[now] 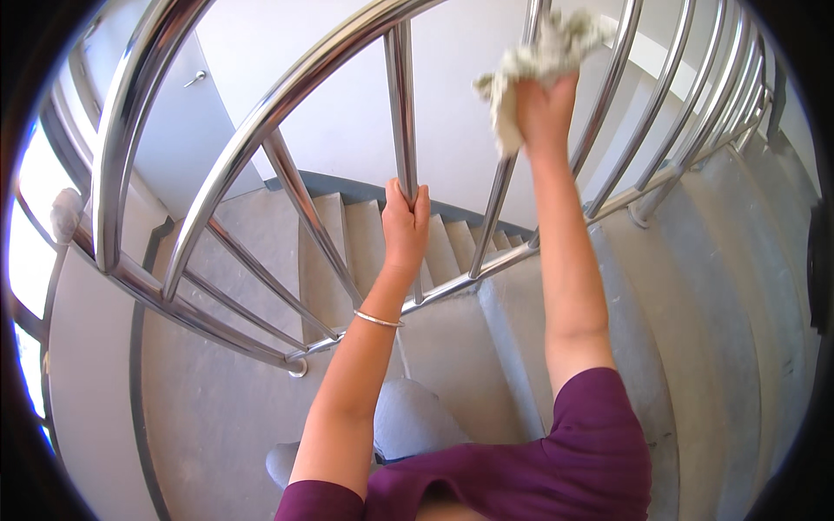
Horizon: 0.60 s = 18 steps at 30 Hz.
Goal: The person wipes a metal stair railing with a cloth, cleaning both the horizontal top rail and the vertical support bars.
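Note:
My left hand (405,225) grips an upright metal baluster (402,111) of the stair railing, with the thumb and fingers wrapped around it. Higher up on the right, my right hand (548,114) holds a crumpled pale cloth (541,55), blurred at its edges. The cloth lies over another baluster (495,202) to the right of the first; its folds hide the fingers and part of that bar. Above my left hand curves the polished handrail (260,117). The balusters stand on a shiny bottom rail (449,283).
Concrete steps (690,293) rise on the right, and another flight (365,228) lies beyond the railing. A grey door (169,111) with a lever handle (195,79) is at the upper left. A bundled cloth-like object (66,215) sits by the windows at the far left.

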Each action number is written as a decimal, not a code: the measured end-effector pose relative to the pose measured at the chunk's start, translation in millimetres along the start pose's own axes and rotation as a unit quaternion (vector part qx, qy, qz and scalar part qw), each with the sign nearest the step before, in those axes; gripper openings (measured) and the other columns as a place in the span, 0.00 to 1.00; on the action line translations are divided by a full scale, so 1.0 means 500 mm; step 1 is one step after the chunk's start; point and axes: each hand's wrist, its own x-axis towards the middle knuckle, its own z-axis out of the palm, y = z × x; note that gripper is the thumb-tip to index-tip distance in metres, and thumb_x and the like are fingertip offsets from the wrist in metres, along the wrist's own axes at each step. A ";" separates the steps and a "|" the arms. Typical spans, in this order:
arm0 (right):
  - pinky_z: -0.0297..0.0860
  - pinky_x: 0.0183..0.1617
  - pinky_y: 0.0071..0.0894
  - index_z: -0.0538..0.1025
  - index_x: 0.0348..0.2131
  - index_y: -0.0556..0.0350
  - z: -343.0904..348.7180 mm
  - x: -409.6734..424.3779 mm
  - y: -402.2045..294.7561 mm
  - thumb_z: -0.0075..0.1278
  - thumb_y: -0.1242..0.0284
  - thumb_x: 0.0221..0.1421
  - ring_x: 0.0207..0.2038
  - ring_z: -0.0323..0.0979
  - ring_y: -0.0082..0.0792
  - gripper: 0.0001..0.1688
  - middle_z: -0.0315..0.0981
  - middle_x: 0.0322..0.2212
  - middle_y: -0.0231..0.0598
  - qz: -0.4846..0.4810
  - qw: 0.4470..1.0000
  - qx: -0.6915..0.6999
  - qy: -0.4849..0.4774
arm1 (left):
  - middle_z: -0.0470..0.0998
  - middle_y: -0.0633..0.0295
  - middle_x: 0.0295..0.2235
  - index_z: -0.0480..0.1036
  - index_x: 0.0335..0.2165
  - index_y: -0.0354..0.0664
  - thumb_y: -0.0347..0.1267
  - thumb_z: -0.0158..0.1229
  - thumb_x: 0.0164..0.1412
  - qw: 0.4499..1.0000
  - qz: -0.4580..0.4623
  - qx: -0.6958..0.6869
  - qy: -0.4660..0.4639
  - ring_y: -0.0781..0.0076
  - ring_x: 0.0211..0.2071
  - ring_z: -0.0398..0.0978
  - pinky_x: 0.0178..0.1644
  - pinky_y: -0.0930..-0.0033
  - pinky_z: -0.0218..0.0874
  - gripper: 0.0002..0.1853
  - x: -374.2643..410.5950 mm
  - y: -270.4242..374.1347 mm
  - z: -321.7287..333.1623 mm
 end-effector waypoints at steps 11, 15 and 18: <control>0.56 0.58 0.34 0.49 0.58 0.61 -0.060 -0.275 0.132 0.50 0.81 0.46 0.54 0.62 0.41 0.42 0.62 0.50 0.49 0.092 0.988 -0.116 0.031 | 0.59 0.68 0.17 0.58 0.29 0.41 0.31 0.50 0.62 1.000 -0.001 -0.031 -0.005 0.81 0.17 0.55 0.21 0.74 0.51 0.10 -0.004 0.004 -0.003; 0.57 0.57 0.34 0.53 0.54 0.63 -0.100 -0.401 0.220 0.51 0.80 0.46 0.50 0.64 0.38 0.37 0.63 0.47 0.47 0.147 0.984 -0.092 0.041 | 0.58 0.69 0.17 0.58 0.29 0.42 0.31 0.50 0.62 0.999 0.007 -0.048 -0.001 0.82 0.17 0.55 0.20 0.75 0.51 0.10 -0.001 0.000 0.001; 0.59 0.56 0.33 0.54 0.52 0.63 -0.098 -0.442 0.231 0.51 0.80 0.46 0.48 0.65 0.37 0.34 0.63 0.45 0.45 0.192 0.980 -0.017 0.060 | 0.60 0.66 0.16 0.59 0.32 0.39 0.32 0.51 0.61 0.999 0.002 -0.033 -0.004 0.78 0.17 0.57 0.22 0.72 0.53 0.09 0.001 -0.007 -0.002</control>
